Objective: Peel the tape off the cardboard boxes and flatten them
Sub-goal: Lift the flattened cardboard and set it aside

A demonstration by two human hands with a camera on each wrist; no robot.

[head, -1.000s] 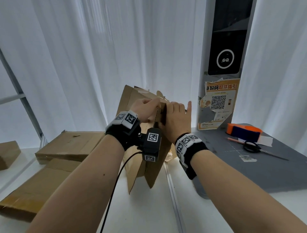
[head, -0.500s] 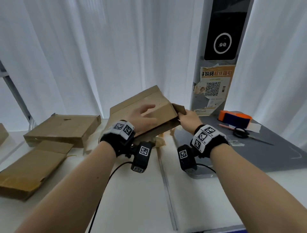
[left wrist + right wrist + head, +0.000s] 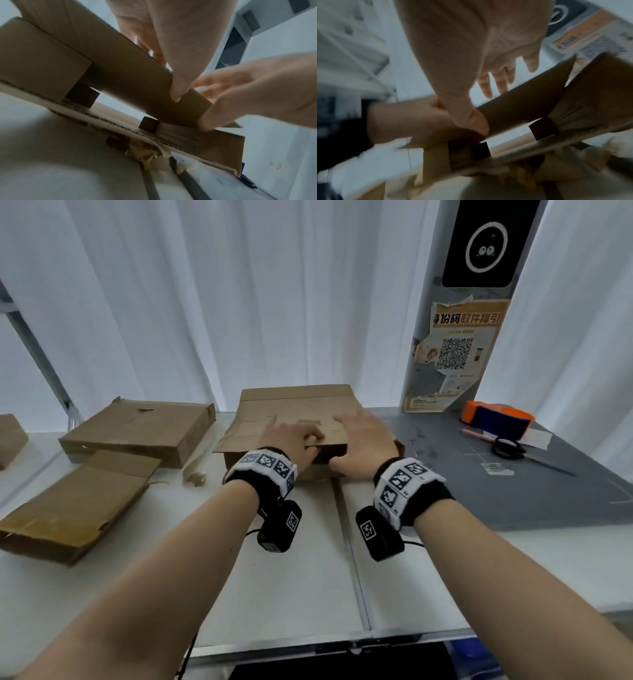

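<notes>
A brown cardboard box [image 3: 296,405] lies partly collapsed on the white table [image 3: 308,559], just in front of both hands. My left hand [image 3: 294,440] grips its near top flap [image 3: 130,83], thumb on the underside and fingers over the edge. My right hand [image 3: 363,436] lies beside it on the flap with fingers spread and straight, thumb against the flap's front edge [image 3: 522,108]. The box is open at the near end, and light shows through it. Crumpled peeled tape [image 3: 149,152] lies under its near edge. Both wrist views are blurred.
Two flattened boxes [image 3: 137,429] [image 3: 75,505] lie at the left, a small box [image 3: 10,436] at the far left. Tape scraps [image 3: 195,470] lie between them. On the grey mat [image 3: 513,491] at right are scissors [image 3: 510,448], a pen [image 3: 476,434] and an orange tape dispenser [image 3: 496,419].
The box stood upright in my hands, was tipped over in the air, and now lies on the table. Both hands have come down onto its top flap.
</notes>
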